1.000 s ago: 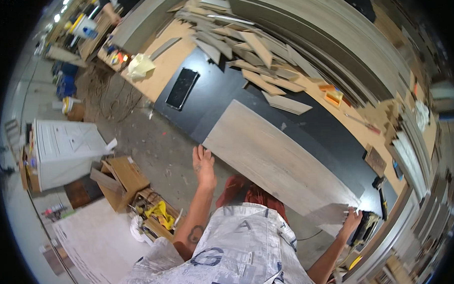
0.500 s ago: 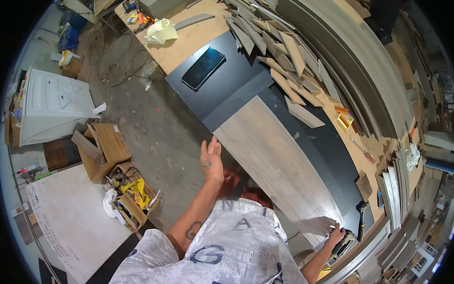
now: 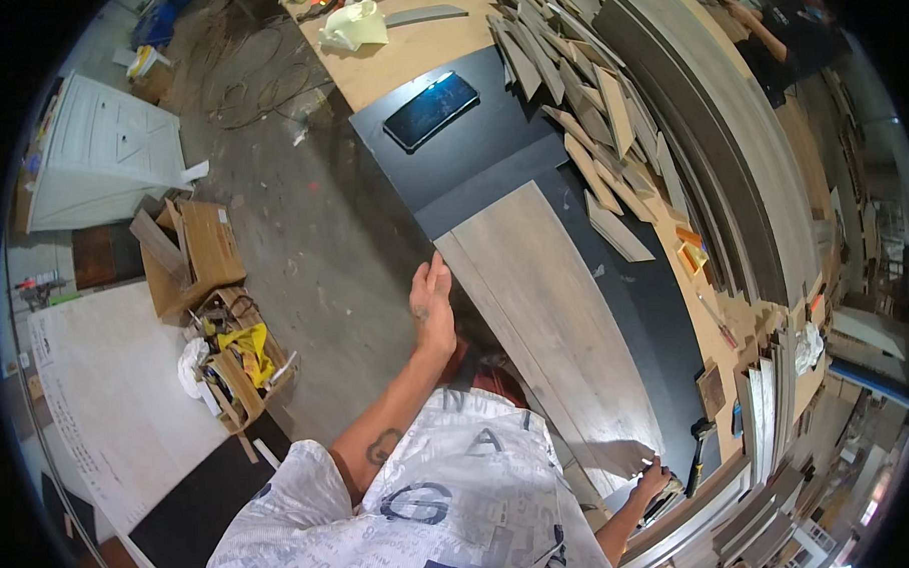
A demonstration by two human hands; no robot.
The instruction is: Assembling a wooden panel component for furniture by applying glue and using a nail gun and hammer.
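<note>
A long grey-brown wooden board (image 3: 565,300) lies over a dark grey panel (image 3: 411,190) on the bench, with a seam running along its left side. My left hand (image 3: 434,305) is at the board's far left corner, fingers stretched out and fingertips touching or close to the edge. At the board's near end, my right hand (image 3: 652,480) has its fingers bent together by the edge; a small dark thing shows at the fingertips, too small to name. A hammer (image 3: 698,458) lies just right of that hand. A smartphone (image 3: 431,112) rests on the dark panel's far end.
Several angled wood offcuts (image 3: 609,108) are heaped at the far right, beside stacked long boards (image 3: 709,125). A screwdriver (image 3: 718,321) lies on the bench's right side. Left on the floor stand a cardboard box (image 3: 211,250) and a white cabinet (image 3: 110,156). Another person (image 3: 782,47) is at the upper right.
The view has shifted, so the bench things sit slightly differently in it. My left hand remains at the board's far left corner and my right hand at its near end.
</note>
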